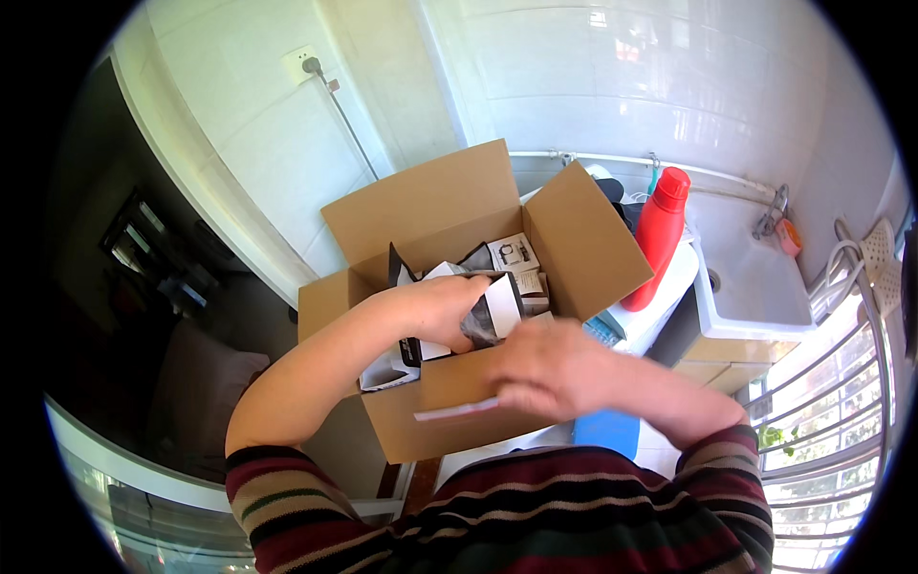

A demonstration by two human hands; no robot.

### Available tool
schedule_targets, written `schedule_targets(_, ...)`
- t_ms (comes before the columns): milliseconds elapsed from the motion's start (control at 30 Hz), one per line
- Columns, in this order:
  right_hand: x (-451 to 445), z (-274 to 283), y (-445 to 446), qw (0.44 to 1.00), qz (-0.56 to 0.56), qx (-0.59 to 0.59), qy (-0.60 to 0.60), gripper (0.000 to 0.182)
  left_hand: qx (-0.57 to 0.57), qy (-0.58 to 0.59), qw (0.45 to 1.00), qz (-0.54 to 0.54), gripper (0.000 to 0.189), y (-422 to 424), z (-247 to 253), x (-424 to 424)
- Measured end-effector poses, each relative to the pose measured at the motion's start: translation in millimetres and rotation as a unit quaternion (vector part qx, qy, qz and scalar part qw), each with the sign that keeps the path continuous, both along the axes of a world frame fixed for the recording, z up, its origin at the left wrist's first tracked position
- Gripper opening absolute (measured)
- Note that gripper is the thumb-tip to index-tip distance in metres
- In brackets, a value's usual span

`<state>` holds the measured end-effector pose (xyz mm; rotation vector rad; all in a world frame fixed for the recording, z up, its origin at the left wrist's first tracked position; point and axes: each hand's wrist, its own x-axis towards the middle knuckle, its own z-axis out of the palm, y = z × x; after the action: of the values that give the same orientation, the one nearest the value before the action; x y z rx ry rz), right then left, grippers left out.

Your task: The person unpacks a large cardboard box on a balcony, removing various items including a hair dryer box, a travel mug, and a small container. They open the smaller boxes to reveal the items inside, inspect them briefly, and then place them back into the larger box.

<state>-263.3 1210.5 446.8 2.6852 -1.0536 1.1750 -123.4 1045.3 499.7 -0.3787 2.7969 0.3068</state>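
Note:
An open cardboard box [437, 181] with its flaps spread stands before me, filled with small packages. My left hand [446, 310] reaches inside and is closed on a small black-and-white carton [504, 304], whose open end shows clear plastic. Over the near flap, my right hand [549, 366] is blurred; a flat brown cardboard piece [455, 380] with a whitish edge lies at its fingers, and whether they grip it I cannot tell. A white printed carton [513, 252] sits at the box's back right, and an open white carton [387, 372] at its near left.
A red bottle [658, 237] stands on a white surface right of the box. Beyond it is a white sink [760, 280] with a faucet [771, 212]. Metal window bars [825, 430] curve at the right. A plug [311, 65] with a cord sits in the wall socket.

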Motion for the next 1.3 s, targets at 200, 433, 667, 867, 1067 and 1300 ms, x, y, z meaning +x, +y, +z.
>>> schedule_targets(200, -19, 52, -37, 0.953, -0.039, 0.222, 0.203, 0.033, 0.040, 0.033, 0.993, 0.102, 0.072, 9, 19, 1)
schedule_targets(433, -26, 39, -43, 0.938, -0.130, 0.160, 0.280, 0.031, -0.087, 0.021, 0.994, 0.068, 0.056, 20, 23, 4)
schedule_targets(667, -42, -2, -15, 0.967, -0.250, -0.046, 0.025, 0.033, -0.108, 0.000, 0.993, 0.042, 0.060, 10, 10, 15)
schedule_targets(867, -22, -16, -23, 0.927, -0.221, 0.202, -0.226, 0.048, -0.065, 0.003, 0.997, 0.049, 0.047, 17, -14, 6)
schedule_targets(1067, -15, -14, -13, 0.877, -0.170, 0.329, -0.306, 0.073, -0.121, 0.055, 0.990, 0.036, 0.080, 34, -24, 7)
schedule_targets(1300, -8, -30, -10, 0.934, -0.223, 0.164, -0.226, 0.071, -0.118, 0.129, 0.985, -0.003, 0.078, 30, -25, 16)
